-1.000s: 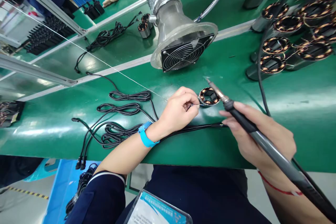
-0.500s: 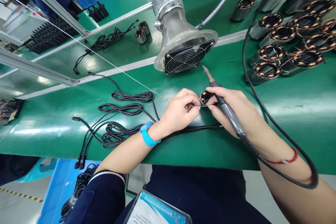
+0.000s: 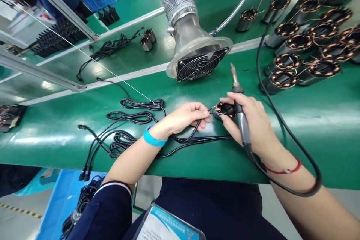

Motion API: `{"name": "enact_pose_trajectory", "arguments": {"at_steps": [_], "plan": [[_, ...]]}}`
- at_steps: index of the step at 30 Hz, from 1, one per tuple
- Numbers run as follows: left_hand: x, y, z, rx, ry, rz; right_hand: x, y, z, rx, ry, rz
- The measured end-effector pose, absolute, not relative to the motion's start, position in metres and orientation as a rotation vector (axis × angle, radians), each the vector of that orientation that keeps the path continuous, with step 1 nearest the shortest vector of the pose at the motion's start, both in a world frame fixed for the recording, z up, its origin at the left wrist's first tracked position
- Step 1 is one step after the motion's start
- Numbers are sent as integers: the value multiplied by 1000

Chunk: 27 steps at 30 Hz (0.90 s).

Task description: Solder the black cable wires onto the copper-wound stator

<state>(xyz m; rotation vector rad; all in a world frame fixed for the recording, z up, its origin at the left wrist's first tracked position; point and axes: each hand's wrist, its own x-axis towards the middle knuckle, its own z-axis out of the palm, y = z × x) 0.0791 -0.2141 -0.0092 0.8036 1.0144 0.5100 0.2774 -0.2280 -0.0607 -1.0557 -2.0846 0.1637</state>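
Observation:
My left hand (image 3: 189, 117) pinches the end of a black cable (image 3: 195, 132) at the left side of a motor stator (image 3: 218, 109) with copper windings. The cable runs down beneath the hand, and its thin wire ends meet the stator's rim; whether they are joined I cannot tell. With thumb and fingers my right hand (image 3: 251, 125) steadies the stator. That same hand also grips a soldering iron (image 3: 242, 120), its tip pointing up and away from the stator. A thin white strand (image 3: 112, 68) slants from the upper left toward my left wrist.
Coiled black cables (image 3: 135, 116) lie on the green bench to the left. Above the hands hangs a fume extractor hood (image 3: 201, 63) with a fan grille. Several stators (image 3: 284, 78) stand at the right, behind the iron's looping cord (image 3: 260, 63). A blue crate (image 3: 52, 202) sits below the bench.
My left hand has shifted slightly left and turned, and the black cable now shows in its fingers. The soldering iron has swung more upright, its tip to the right. The white strand ends farther left.

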Motion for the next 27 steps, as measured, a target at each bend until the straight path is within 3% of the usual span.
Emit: {"name": "enact_pose_trajectory", "arguments": {"at_steps": [9, 27], "plan": [[84, -211, -14, 702, 1195, 755, 271, -229, -60, -994, -2115, 179], [78, -212, -11, 944, 1234, 552, 272, -235, -55, -934, -2102, 206]]}}
